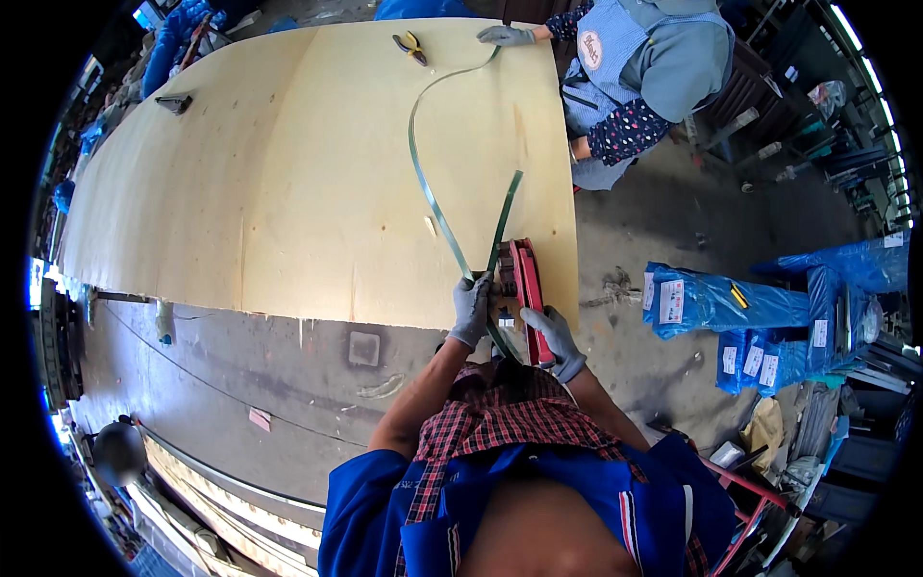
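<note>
Green strapping band (423, 173) curves over the wooden board and runs down to my hands, and a loose end stands up beside the tool. My gloved left hand (470, 310) is closed round the band at the board's near edge, next to the tool's dark head. In my gloved right hand (556, 338) is the handle of a red strapping tool (525, 277), which sits at the board's near right corner. Across the board, a co-worker's gloved hand (507, 36) touches the far end of the band.
The large pale wooden board (317, 183) spreads ahead and to the left. Yellow-handled pliers (411, 48) and a dark metal tool (174, 104) lie on it. A co-worker (639, 77) stands at its far right. Blue-wrapped bundles (726, 300) rest on the right.
</note>
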A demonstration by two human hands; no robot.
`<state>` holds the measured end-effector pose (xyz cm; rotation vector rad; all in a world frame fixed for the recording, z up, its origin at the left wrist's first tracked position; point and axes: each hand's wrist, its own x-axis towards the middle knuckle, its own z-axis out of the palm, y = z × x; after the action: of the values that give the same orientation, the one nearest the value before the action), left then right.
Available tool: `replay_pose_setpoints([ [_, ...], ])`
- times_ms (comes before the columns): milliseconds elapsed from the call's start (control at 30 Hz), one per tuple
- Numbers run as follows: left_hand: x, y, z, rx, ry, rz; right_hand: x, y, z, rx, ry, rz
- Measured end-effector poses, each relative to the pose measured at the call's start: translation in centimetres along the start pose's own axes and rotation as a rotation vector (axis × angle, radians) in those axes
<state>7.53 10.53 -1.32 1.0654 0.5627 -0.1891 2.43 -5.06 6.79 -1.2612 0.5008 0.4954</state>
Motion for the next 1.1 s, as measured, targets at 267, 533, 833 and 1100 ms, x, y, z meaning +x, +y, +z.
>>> replay_pose_setpoints([
  [267,0.7,-1.5,-0.9,0.214,-0.164,0.112,3.5,2.0,0.6,-0.157,0.071,-0.121],
  [533,-0.8,0.6,-1.1,0.224,-0.227,0.077,3.7,0.4,3.1,-0.038,0.046,-0.122],
  [833,-1.3,1.8,0.1,0.257,-0.216,0.106,4.9,0.2,2.3,-0.034,0.004,-0.173],
  [1100,-0.4,0.1,0.5,0.336,-0.118,0.131,5.9,1.2,0.8,-0.184,-0.034,-0.165],
])
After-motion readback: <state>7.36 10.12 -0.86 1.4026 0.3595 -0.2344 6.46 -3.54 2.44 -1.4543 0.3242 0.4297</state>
